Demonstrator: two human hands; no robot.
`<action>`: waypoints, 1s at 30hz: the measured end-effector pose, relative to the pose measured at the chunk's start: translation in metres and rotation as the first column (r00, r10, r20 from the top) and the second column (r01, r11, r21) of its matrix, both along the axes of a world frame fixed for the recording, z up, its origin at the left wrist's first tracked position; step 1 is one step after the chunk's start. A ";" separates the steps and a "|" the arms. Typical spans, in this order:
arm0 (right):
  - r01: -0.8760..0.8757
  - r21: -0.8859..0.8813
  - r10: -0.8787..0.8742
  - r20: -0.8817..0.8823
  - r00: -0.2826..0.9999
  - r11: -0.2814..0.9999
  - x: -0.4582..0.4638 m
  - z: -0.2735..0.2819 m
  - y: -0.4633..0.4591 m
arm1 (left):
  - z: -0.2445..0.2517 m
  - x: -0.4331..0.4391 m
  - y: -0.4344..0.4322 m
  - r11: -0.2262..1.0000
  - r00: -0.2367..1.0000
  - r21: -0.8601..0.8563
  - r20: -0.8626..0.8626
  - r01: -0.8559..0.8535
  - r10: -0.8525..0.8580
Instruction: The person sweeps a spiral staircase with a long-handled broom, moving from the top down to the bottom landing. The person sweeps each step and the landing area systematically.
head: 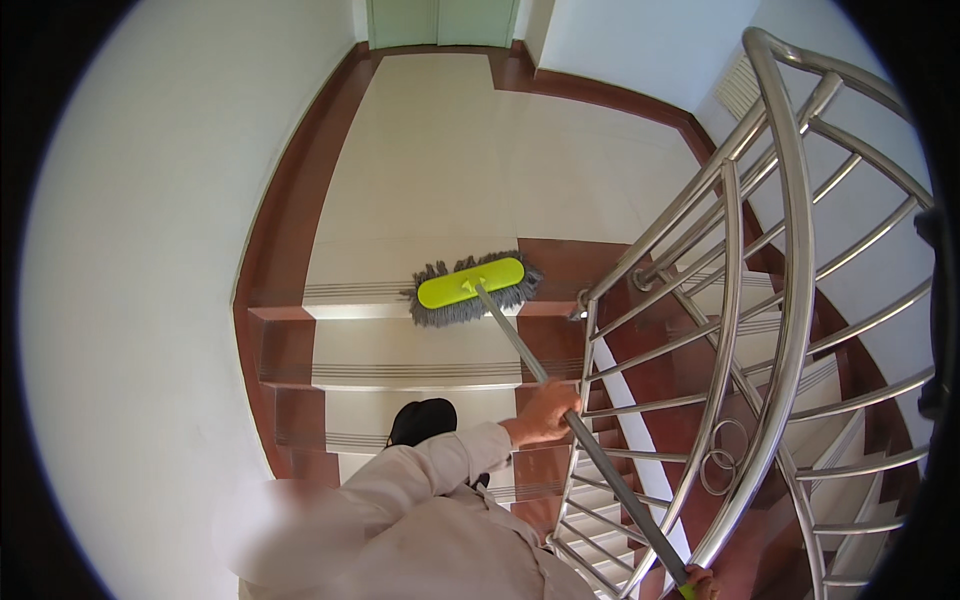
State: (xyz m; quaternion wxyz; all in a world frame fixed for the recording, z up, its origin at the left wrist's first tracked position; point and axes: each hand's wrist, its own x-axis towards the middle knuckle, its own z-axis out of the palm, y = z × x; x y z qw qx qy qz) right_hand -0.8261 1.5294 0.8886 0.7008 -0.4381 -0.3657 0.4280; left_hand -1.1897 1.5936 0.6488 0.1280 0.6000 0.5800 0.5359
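Observation:
A dust mop with a lime-green oval head (pixel 442 292) and a grey yarn fringe lies over the edge of the landing, tilted slightly up to the right. Its grey pole (pixel 616 476) runs down to the lower right, passing in front of the stair railing. My left hand (pixel 546 412) is wrapped around the pole at about its middle, the beige sleeve reaching across my body. Near the pole's green end, my right hand (pixel 702 582) grips it at the bottom of the view, partly cut off.
A stainless steel railing (pixel 796 247) curves along the right, close to both hands. Brown-bordered steps (pixel 416 352) with grooved edges rise to a cream landing (pixel 442 165). A white wall (pixel 142 262) bounds the left; a green door (pixel 439 22) stands beyond. My black shoe (pixel 424 421) is on a step.

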 end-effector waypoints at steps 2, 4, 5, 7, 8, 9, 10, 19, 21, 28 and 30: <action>-0.147 -0.070 0.153 0.103 0.983 0.987 -0.015 -0.013 0.010 | -0.006 -0.026 -0.002 0.999 0.997 0.000 -0.051 -0.054 0.054; -0.241 -0.250 0.280 0.133 0.951 0.938 -0.035 -0.030 0.017 | -0.015 -0.070 -0.009 0.994 0.989 -0.014 -0.103 -0.104 0.102; -0.282 -0.335 0.343 0.137 0.929 0.899 -0.049 -0.040 0.021 | -0.020 -0.090 -0.014 0.990 0.983 -0.047 -0.132 -0.135 0.128; -0.480 -0.124 0.495 0.141 0.858 0.868 -0.089 -0.060 0.028 | -0.024 -0.122 -0.031 0.946 0.938 -0.137 -0.231 -0.295 0.259; -0.523 -0.129 0.537 0.126 0.834 0.842 -0.105 -0.063 0.030 | -0.024 -0.141 -0.042 0.899 0.944 -0.317 -0.231 -0.302 0.236; -0.561 -0.154 0.577 0.088 0.812 0.813 -0.122 -0.065 0.032 | -0.023 -0.153 -0.054 0.914 0.880 -0.113 -0.339 -0.390 0.334; -0.608 -0.133 0.620 0.089 0.779 0.783 -0.141 -0.066 0.034 | -0.022 -0.168 -0.066 0.901 0.866 -0.112 -0.345 -0.420 0.361; -0.914 0.003 0.914 -0.012 0.406 0.406 -0.330 -0.071 0.089 | -0.010 -0.304 -0.128 0.710 0.698 -0.106 -0.332 -0.696 0.635; -0.930 0.005 0.930 -0.032 0.367 0.368 -0.369 -0.068 0.096 | -0.010 -0.338 -0.133 0.681 0.668 -0.105 -0.351 -0.725 0.657; -0.897 -0.180 0.905 -0.065 0.421 0.404 -0.453 -0.027 0.090 | 0.012 -0.418 -0.135 0.673 0.696 -0.212 -0.371 -0.708 0.615; -0.833 -0.271 0.844 -0.112 0.525 0.482 -0.445 -0.015 0.081 | 0.019 -0.413 -0.128 0.710 0.713 -0.186 -0.394 -0.679 0.580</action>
